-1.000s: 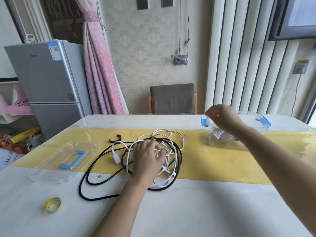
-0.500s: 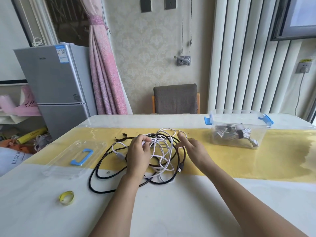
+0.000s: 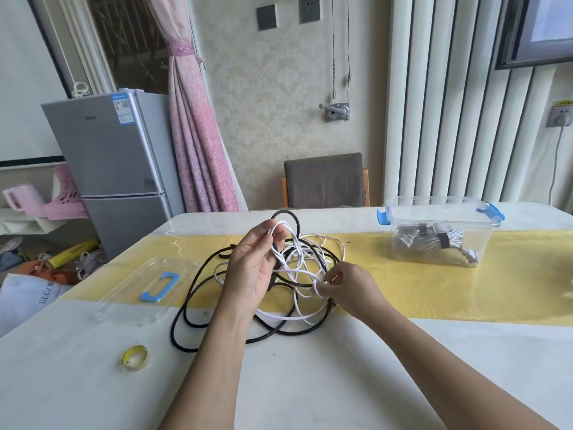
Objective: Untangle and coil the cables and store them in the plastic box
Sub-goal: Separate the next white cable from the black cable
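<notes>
Table (image 3: 310, 383) — left hand (image 3: 251, 268) holds white cable (image 3: 284, 223) loop upright.

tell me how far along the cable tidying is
Done: one strapped bundle lies in the plastic box. In hand: the left hand lifts a loop of the white cable while the right hand pinches another. Left: white and black cable are tangled, uncoiled; the lid lies off.
</notes>
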